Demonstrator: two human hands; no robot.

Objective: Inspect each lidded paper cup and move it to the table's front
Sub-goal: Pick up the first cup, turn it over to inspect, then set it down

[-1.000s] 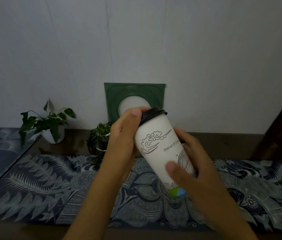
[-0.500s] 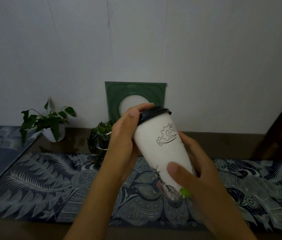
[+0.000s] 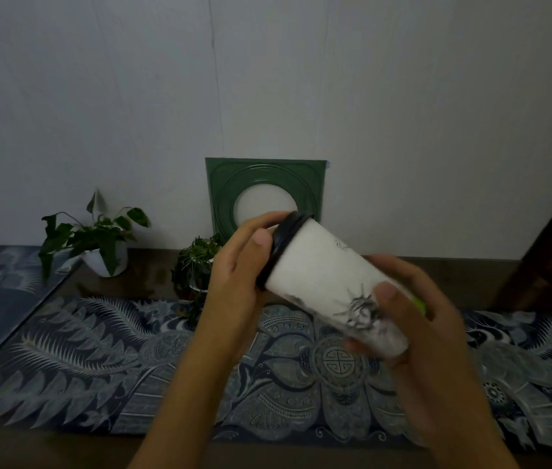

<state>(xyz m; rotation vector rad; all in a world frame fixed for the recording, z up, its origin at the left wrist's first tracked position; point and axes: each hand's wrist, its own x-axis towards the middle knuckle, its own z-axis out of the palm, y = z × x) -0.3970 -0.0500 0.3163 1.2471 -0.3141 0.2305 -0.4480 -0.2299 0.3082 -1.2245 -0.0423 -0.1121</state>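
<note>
1. The paper cup (image 3: 322,282) is held in the air above the bench (image 3: 464,272), over the patterned runner (image 3: 98,360), clear of any surface.
2. Compared with a second ago, the cup leans much further: then it stood nearly upright with only a slight tilt, now it lies close to sideways, its black lid (image 3: 283,248) pointing up and left, its base down and right.
3. It has also turned about its own axis. The cloud drawing and line of text that faced the camera are gone from view; a dark, blurred drawing near the base now faces up, and a faint mark shows at the upper edge.
4. The left hand (image 3: 244,275) is at the lid end, its fingers (image 3: 261,238) closed around the lid rim, thumb across the lid's edge, much as before.
5. The right hand (image 3: 413,319) grips the lower body, thumb pressed on the printed side and the other fingers wrapped beneath the base; it sits lower and further right than before.
6. A green patch near the base shows beside the right hand.
7. The two potted plants, white pot (image 3: 105,258) and darker one (image 3: 196,265), and the green square frame (image 3: 264,177) against the wall are unchanged.
</note>
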